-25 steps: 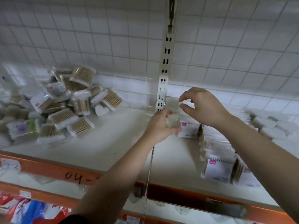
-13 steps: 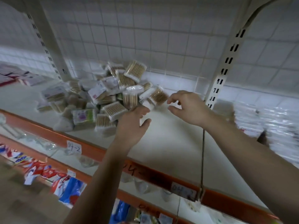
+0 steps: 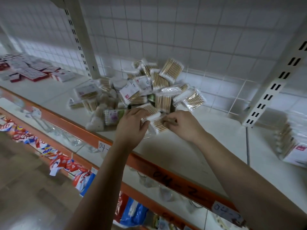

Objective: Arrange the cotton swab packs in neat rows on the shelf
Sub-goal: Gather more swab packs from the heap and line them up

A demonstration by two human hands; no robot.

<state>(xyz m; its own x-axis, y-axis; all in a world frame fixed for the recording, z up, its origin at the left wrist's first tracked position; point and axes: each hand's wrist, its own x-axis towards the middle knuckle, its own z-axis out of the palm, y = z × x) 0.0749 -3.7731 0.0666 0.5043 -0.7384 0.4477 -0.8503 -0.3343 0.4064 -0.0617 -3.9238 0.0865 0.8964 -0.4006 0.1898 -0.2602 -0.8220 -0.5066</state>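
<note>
A loose heap of cotton swab packs [image 3: 149,90] lies on the white shelf [image 3: 174,155] against the wire-grid back. At the heap's near edge, both my hands meet on one clear pack of wooden-stick swabs [image 3: 157,123]. My left hand [image 3: 131,128] grips its left end with curled fingers. My right hand [image 3: 182,125] pinches its right end. A row of stacked packs [image 3: 289,143] stands at the far right of the shelf.
A slotted white upright [image 3: 272,87] divides the shelf on the right, another upright [image 3: 83,39] stands at the left. Red and white boxes [image 3: 31,72] lie on the shelf's far left. An orange shelf rail [image 3: 166,171] with labels runs along the front; bagged goods [image 3: 69,165] hang below.
My view and both hands swung left from the arranged row at the upright to the heap. The hands, empty half a second ago, now hold a pack at the heap's near edge.
</note>
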